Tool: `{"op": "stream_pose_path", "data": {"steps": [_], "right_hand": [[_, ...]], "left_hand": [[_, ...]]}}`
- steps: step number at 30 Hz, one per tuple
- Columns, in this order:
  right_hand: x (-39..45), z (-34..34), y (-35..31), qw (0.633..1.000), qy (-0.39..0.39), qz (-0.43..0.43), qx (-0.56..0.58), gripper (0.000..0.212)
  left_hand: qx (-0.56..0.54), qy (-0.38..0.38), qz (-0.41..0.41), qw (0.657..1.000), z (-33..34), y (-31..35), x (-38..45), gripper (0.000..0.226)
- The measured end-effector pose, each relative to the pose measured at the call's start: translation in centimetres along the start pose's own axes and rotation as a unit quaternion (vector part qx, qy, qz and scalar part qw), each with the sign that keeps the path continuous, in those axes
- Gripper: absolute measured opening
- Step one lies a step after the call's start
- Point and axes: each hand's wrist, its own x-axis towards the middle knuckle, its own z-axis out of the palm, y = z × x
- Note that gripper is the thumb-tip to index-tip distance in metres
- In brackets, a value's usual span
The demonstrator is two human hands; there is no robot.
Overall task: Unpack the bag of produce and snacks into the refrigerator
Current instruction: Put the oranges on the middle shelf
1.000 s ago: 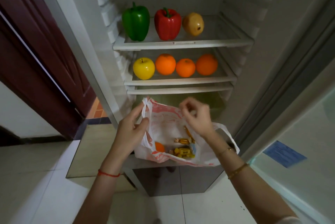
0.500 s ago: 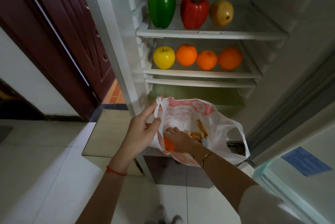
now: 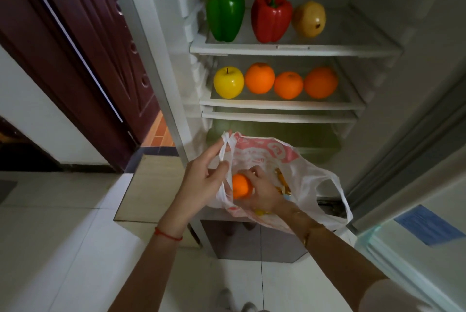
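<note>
A white and pink plastic bag (image 3: 267,157) hangs in front of the open refrigerator. My left hand (image 3: 201,180) pinches the bag's left handle and holds it open. Inside the bag, my right hand (image 3: 264,188) closes around a small orange (image 3: 238,185). Gold-wrapped snacks (image 3: 282,183) lie deeper in the bag, partly hidden by my right hand. On the top shelf (image 3: 290,49) stand a green pepper (image 3: 225,12), a red pepper (image 3: 271,17) and a yellow-brown fruit (image 3: 309,19). The middle shelf (image 3: 277,104) carries a yellow apple (image 3: 228,82) and three oranges (image 3: 288,84).
A green drawer (image 3: 290,135) sits under the lowest shelf, behind the bag. The refrigerator door (image 3: 416,223) stands open at the right. A dark red door (image 3: 83,41) is at the left. White floor tiles (image 3: 63,248) lie below.
My right hand went from the bag's rim down into the bag and closed on the small orange. The view moved closer to the refrigerator. My left hand kept its hold on the handle.
</note>
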Motion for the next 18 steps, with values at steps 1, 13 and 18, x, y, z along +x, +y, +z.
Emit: {"op": "stream_pose_path", "data": {"steps": [1,13,18], "right_hand": [[-0.3,-0.9,-0.2,0.999,0.04,0.0,0.025,0.09],[-3.3,-16.6,-2.5,0.85,0.435,0.036,0.294,0.063],[-1.8,-20.6,-0.1,0.797,0.518,0.102,0.292,0.07]], "left_hand": [[0.0,0.001,0.005,1.0,0.2,0.2,0.2,0.055],[-0.018,-0.018,0.054,0.998,3.1,2.3,3.5,0.059],[-0.028,-0.031,0.062,0.997,4.0,2.6,4.2,0.059]]}}
